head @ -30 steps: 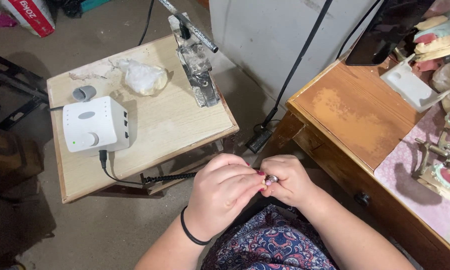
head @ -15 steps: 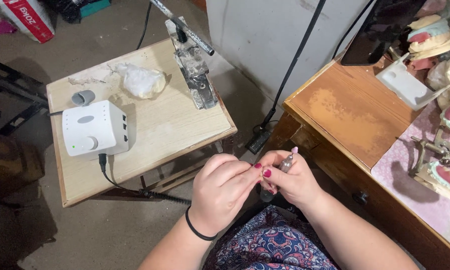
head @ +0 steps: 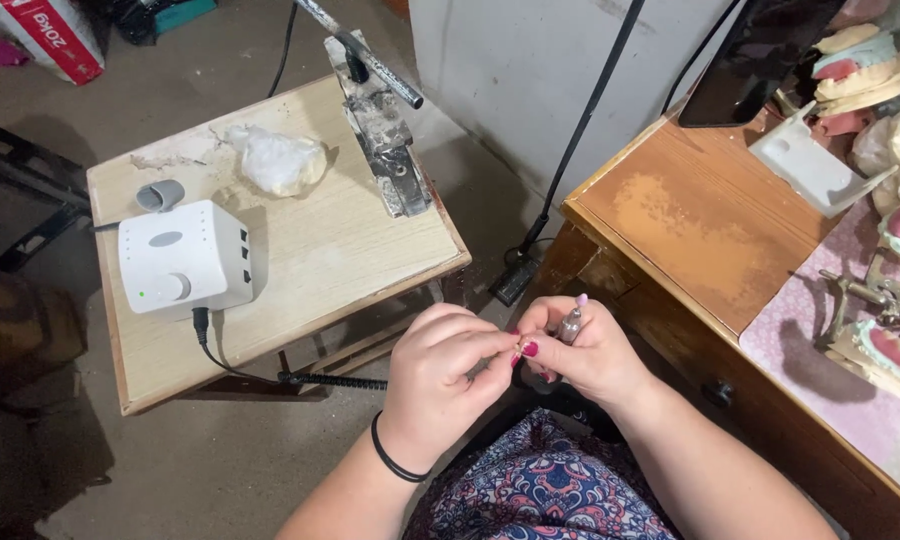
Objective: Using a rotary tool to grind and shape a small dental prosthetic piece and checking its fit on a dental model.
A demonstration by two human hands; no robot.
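Observation:
My right hand [head: 585, 355] is shut on a small metal handpiece [head: 570, 324], a slim silver tool with a pink tip pointing up. My left hand [head: 440, 385] presses against it from the left, its fingertips pinched at the tool's lower end near my red-painted nails. A black band sits on my left wrist. Both hands hover over my lap, between the small wooden table [head: 310, 270] and the wooden desk [head: 700, 230]. A coiled black cord [head: 335, 380] runs from the white control box [head: 185, 255] toward my hands.
A white lump [head: 278, 160] and a metal bench clamp [head: 385, 140] sit on the small table. Dental models on an articulator [head: 885, 320], a white holder [head: 810, 165] and a dark tablet [head: 755, 60] occupy the desk. Black cables hang by the wall.
The handpiece has tilted upright in my right hand, its tip now showing above my fingers. Both hands stayed together over my lap.

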